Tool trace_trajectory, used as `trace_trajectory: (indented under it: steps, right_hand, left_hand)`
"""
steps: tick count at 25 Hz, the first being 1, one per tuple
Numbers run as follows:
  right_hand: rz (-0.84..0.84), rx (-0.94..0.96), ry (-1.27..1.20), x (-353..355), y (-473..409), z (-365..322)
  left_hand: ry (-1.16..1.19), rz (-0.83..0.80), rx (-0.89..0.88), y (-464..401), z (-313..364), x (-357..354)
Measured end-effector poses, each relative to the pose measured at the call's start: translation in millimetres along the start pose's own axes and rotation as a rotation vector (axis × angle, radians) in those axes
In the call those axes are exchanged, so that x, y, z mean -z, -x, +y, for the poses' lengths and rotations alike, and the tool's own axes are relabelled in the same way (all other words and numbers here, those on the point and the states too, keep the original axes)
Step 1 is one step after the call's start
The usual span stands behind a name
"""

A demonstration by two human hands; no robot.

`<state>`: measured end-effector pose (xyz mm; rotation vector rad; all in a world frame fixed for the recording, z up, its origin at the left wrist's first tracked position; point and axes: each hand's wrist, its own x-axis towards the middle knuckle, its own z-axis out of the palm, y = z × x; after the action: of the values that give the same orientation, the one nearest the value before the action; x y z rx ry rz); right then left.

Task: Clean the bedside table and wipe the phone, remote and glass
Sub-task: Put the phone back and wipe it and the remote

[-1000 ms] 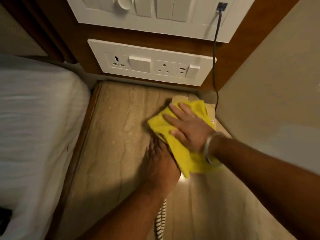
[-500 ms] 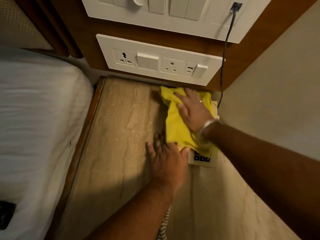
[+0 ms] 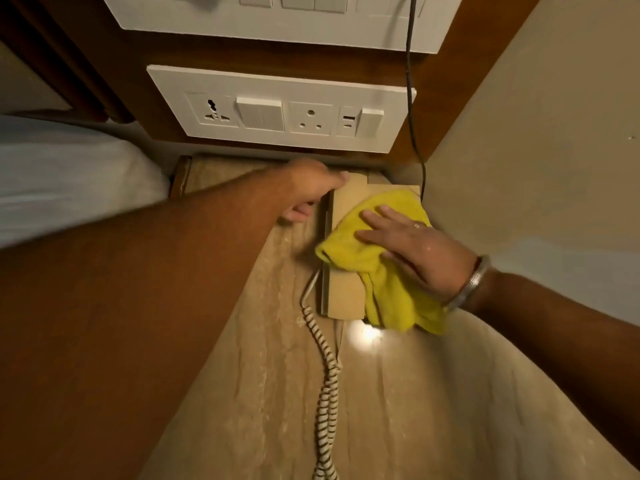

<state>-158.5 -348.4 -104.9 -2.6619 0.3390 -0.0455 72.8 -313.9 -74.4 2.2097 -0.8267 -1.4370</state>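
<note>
Bed (image 3: 69, 181): seen at the far left, white sheet, untouched.
Left hand (image 3: 313, 188): now reached forward to the far left edge of the phone; half a second earlier it lay flat on the counter nearer the camera. Thumb and fingers appear to be curled against the phone's side, but blur prevents the grasp from being confirmed.
Counter (image 3: 263, 393): marble-patterned top, bare in front of the phone; a bright lamp reflection is noted just below the phone.
Coiled cord (image 3: 327, 382): trailed from the phone's left side toward the camera, lying on the counter.
Phone (image 3: 343, 296): beige, stood in the back right corner of the counter, against the wall; its upper face is largely covered.
Yellow cloth (image 3: 377, 237): spread over the phone, drawn back from the rear edge toward the middle since the earlier frames.
Right hand (image 3: 415, 244): laid flat, fingers straight, pressed on the cloth.
Assessment: the phone is judged to be steadied while wiping proceeds. Remote and glass are not in view; those steps are judged outstanding.
</note>
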Motion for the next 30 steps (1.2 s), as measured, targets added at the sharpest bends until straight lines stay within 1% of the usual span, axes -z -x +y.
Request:
trace_trajectory:
  steps: [2,3,4,5,6,7,8,9,10,11,12,13,14,15,16,17,19,20,21,22,23,24,25,26,27,28,30]
  right_hand:
    - [0.05,-0.046,0.053,-5,-16,-5]
    - [0.06,-0.029,0.085,-12,-20,-12]
    - [0.038,0.061,0.125,-23,-20,-19]
    - [-0.039,0.223,0.153,-34,-18,-28]
    - [-0.147,0.453,0.189,-41,-16,-32]
    - [-0.239,0.624,0.209,-38,-20,-29]
    - [-0.274,0.65,0.221,-30,-28,-21]
    - [-0.218,0.53,0.197,-22,-39,-10]
    - [-0.108,0.337,0.153,-17,-47,-5]
    - [-0.018,0.186,0.16,-17,-47,-8]
    - [0.003,0.179,0.203,-25,-42,-14]
    - [-0.036,0.327,0.251,-39,-32,-25]
    - [-0.159,0.555,0.291,-49,-20,-36]
    - [-0.281,0.734,0.336,-49,-13,-36]
    - [-0.325,0.793,0.374,-40,-11,-28]
    - [-0.276,0.697,0.39,-34,-14,-16]
    - [-0.056,0.216,0.345,-27,-16,-3]
    - [0.023,0.005,0.318,-30,-7,-8]
    - [0.063,-0.135,0.302,-37,7,-23]
    - [0.081,-0.224,0.306,-50,23,-37]
    - [0.093,-0.311,0.293,-61,38,-51]
    - [0.119,-0.413,0.27,-67,48,-57]
    - [0.136,-0.509,0.249,-67,49,-57]
    - [0.121,-0.576,0.259,-65,44,-50]
    - [0.089,-0.6,0.293,-60,33,-38]
    - [0.052,-0.6,0.326,-51,15,-25]
    - [0.081,-0.617,0.357,-28,-35,7]
  left_hand:
    - [-0.021,-0.119,0.101,-10,10,-7]
    - [-0.031,-0.165,0.126,-13,13,-7]
    - [-0.033,-0.19,0.141,-15,15,-5]
    - [-0.045,-0.198,0.141,-16,16,-3]
    - [-0.085,-0.192,0.121,-18,18,-1]
    - [-0.132,-0.176,0.092,-18,20,-1]
    - [-0.168,-0.162,0.064,-19,20,-1]
    - [-0.191,-0.153,0.041,-20,19,-3]
    - [-0.207,-0.145,0.021,-21,17,-4]
    - [-0.199,-0.138,0.013,-20,15,-5]
    - [-0.173,-0.131,0.01,-20,15,-5]
    - [-0.141,-0.125,0.008,-20,14,-4]
    - [-0.12,-0.121,0.002,-20,13,-3]
    - [-0.114,-0.121,-0.007,-19,12,-3]
    - [-0.114,-0.123,-0.015,-20,12,-4]
    - [-0.113,-0.125,-0.021,-21,11,-4]
    - [-0.075,-0.123,-0.027,-20,9,-2]
    - [-0.061,-0.093,-0.044,-20,8,-2]
    - [-0.077,-0.024,-0.097,-19,6,-7]
    - [-0.143,0.098,-0.177,-16,1,-16]
    - [-0.216,0.264,-0.27,-8,-9,-32]
    - [-0.23,0.387,-0.382,3,-21,-51]
    - [-0.188,0.402,-0.473,14,-34,-71]
    - [-0.111,0.361,-0.521,21,-47,-86]
    - [-0.045,0.347,-0.53,22,-58,-98]
    - [-0.023,0.386,-0.525,16,-66,-105]
    - [-0.054,0.484,-0.512,6,-71,-108]
